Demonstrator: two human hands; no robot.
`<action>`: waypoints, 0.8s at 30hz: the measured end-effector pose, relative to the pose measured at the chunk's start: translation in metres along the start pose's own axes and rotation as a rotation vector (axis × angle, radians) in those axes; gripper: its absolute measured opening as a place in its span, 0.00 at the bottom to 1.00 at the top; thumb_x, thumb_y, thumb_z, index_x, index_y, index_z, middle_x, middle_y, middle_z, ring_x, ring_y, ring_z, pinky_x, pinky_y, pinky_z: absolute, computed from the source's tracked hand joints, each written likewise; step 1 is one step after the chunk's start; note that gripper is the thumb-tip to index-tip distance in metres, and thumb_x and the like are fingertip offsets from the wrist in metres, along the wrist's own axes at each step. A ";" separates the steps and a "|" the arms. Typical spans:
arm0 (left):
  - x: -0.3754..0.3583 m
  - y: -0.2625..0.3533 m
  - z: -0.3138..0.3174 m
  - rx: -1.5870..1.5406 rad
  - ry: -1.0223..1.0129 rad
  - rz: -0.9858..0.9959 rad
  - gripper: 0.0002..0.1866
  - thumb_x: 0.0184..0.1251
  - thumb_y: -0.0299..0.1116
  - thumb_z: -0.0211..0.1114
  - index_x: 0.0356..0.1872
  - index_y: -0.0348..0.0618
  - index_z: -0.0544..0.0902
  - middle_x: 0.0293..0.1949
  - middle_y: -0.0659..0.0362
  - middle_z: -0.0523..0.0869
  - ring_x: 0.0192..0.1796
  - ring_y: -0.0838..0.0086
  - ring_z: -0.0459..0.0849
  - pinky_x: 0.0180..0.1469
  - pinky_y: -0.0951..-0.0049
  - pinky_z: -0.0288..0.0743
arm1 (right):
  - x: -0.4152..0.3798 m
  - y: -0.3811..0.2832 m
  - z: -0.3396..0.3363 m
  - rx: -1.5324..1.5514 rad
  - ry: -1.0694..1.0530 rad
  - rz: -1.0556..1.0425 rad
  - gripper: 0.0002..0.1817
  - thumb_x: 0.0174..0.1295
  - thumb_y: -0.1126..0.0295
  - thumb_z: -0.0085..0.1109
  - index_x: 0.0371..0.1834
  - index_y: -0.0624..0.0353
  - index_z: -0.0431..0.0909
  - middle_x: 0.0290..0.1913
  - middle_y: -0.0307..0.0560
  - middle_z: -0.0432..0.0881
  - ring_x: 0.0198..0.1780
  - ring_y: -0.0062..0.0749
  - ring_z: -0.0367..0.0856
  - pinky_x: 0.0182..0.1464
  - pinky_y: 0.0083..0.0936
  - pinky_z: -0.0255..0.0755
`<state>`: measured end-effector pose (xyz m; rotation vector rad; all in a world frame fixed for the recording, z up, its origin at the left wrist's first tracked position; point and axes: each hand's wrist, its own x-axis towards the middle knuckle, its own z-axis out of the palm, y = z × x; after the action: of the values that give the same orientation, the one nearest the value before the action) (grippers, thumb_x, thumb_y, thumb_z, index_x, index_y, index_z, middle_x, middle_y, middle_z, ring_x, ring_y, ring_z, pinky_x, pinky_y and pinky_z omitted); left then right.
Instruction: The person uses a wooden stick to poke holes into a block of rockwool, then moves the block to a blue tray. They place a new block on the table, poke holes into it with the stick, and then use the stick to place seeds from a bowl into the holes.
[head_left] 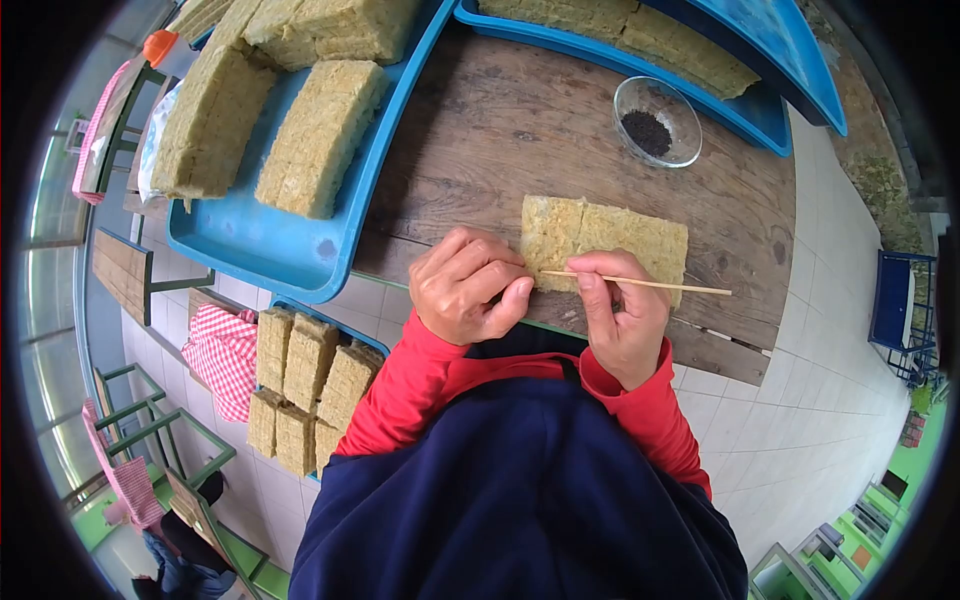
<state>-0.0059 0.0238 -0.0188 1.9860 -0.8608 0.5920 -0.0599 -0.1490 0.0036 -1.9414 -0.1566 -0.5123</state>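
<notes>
A yellowish rockwool slab [630, 228], scored into blocks, lies on the wooden table in front of me. My right hand [625, 315] is closed over its near edge, pinching a thin wooden skewer [690, 288] between thumb and fingers. The skewer's left tip points at the slab's near left part, close to my left hand. Curled fingers make my left hand [470, 285] closed at the slab's left near corner; whatever it may hold is hidden. Beyond the slab stands a clear glass bowl [684, 135] with small black grains [647, 132], like seeds, in it.
A blue tray [290, 262] with large rockwool slabs [322, 135] covers the table's left side. Another blue tray [770, 132] with rockwool sits at the far edge. Lower left, cut rockwool blocks [310, 360] stand in a tray beside a checkered cloth [222, 355].
</notes>
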 end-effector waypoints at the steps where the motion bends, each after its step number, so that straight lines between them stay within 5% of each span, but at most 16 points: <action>1: 0.000 0.000 0.000 0.002 0.001 0.003 0.04 0.53 0.30 0.66 0.22 0.45 0.84 0.25 0.62 0.84 0.31 0.67 0.84 0.35 0.71 0.79 | 0.000 0.000 0.000 0.003 0.001 -0.002 0.04 0.64 0.78 0.61 0.39 0.59 0.83 0.33 0.41 0.83 0.23 0.23 0.74 0.24 0.19 0.65; 14: -0.001 -0.003 -0.003 -0.063 -0.014 0.033 0.04 0.50 0.32 0.68 0.23 0.45 0.86 0.26 0.61 0.86 0.31 0.67 0.84 0.34 0.71 0.79 | -0.001 -0.008 -0.005 0.075 -0.030 0.157 0.04 0.65 0.78 0.59 0.39 0.61 0.83 0.34 0.42 0.84 0.24 0.21 0.76 0.24 0.18 0.67; 19: -0.003 -0.007 -0.006 -0.137 -0.039 0.007 0.22 0.67 0.49 0.55 0.23 0.42 0.86 0.28 0.57 0.86 0.34 0.62 0.84 0.37 0.67 0.79 | -0.001 -0.011 -0.009 0.177 0.005 0.220 0.04 0.66 0.79 0.57 0.40 0.64 0.82 0.35 0.44 0.84 0.29 0.20 0.79 0.30 0.15 0.71; 24: -0.004 -0.011 -0.005 -0.132 -0.021 0.045 0.18 0.60 0.49 0.58 0.24 0.46 0.85 0.29 0.61 0.85 0.34 0.66 0.83 0.33 0.68 0.78 | 0.000 -0.015 -0.011 0.180 -0.002 0.221 0.05 0.67 0.79 0.57 0.41 0.64 0.82 0.37 0.45 0.84 0.32 0.22 0.80 0.32 0.16 0.73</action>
<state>-0.0005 0.0333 -0.0249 1.8606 -0.9355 0.5269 -0.0681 -0.1530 0.0197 -1.7571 0.0108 -0.3374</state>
